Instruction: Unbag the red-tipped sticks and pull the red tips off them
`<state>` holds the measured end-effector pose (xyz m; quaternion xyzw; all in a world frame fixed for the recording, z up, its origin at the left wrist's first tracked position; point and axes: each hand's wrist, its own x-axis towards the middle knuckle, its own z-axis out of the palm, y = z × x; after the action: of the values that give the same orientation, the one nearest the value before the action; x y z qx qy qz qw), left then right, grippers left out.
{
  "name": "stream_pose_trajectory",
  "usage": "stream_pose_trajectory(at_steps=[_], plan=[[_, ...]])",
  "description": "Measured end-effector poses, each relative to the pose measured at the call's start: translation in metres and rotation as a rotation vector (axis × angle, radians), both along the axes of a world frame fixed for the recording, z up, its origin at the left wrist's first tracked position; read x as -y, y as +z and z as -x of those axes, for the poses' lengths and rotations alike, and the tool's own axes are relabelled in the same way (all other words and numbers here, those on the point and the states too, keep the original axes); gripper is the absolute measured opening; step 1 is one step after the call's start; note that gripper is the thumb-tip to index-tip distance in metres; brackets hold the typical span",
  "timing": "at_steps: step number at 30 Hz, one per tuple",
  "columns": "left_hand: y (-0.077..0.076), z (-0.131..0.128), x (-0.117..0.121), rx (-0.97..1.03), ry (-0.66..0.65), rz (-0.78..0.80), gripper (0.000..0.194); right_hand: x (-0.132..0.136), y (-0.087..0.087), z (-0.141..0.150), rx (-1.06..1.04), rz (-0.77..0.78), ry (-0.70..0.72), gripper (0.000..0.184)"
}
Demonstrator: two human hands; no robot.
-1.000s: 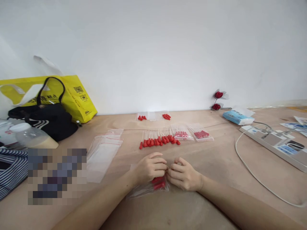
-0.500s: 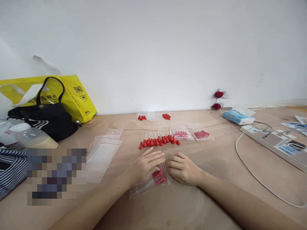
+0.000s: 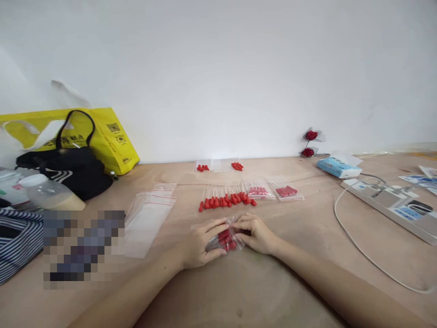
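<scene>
Between my hands is a clear zip bag (image 3: 226,238) with red-tipped sticks inside, near the middle of the table. My left hand (image 3: 202,243) is closed round its left side, thumb below and fingers above. The fingers of my right hand (image 3: 255,231) pinch its right edge. Just beyond lies a row of loose red-tipped sticks (image 3: 223,200), their pale shafts pointing to the wall. Two filled zip bags, a nearer-left one (image 3: 260,192) and one to its right (image 3: 287,191), lie at the row's right end.
Flat zip bags (image 3: 148,223) lie to the left. Against the wall are small bags of red pieces (image 3: 237,166). A yellow bag (image 3: 116,141), black bag (image 3: 78,175) and bottle (image 3: 54,196) stand left. Right are a tissue pack (image 3: 338,166), power strip (image 3: 392,205) and cable (image 3: 355,250).
The filled bag has been turned and drawn in between my hands. My left hand now wraps its left side, and my right hand has moved in to grip its right edge.
</scene>
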<state>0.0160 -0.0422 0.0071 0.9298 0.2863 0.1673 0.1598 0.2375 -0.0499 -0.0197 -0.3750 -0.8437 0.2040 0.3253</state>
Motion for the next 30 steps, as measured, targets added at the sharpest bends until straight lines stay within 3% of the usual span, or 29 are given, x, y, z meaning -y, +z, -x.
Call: stream_pose_trajectory(at_steps=[3,9,18,25,30], plan=[[-0.002,-0.003,0.001,0.039,0.082,-0.062,0.046,-0.007,0.001,-0.004,-0.036,0.070,-0.003,0.037],[-0.011,-0.007,0.006,0.092,0.220,-0.019,0.036,-0.013,0.008,-0.005,-0.001,0.199,0.054,0.057],[-0.012,-0.013,-0.005,0.153,0.231,0.044,0.032,-0.014,0.010,0.000,-0.075,0.151,-0.045,0.025],[-0.013,-0.012,-0.006,0.166,0.216,0.082,0.031,-0.012,0.009,0.005,-0.001,0.171,-0.124,0.033],[-0.011,-0.012,-0.006,0.177,0.213,0.094,0.032,-0.011,0.009,0.007,0.010,0.140,-0.143,0.028]])
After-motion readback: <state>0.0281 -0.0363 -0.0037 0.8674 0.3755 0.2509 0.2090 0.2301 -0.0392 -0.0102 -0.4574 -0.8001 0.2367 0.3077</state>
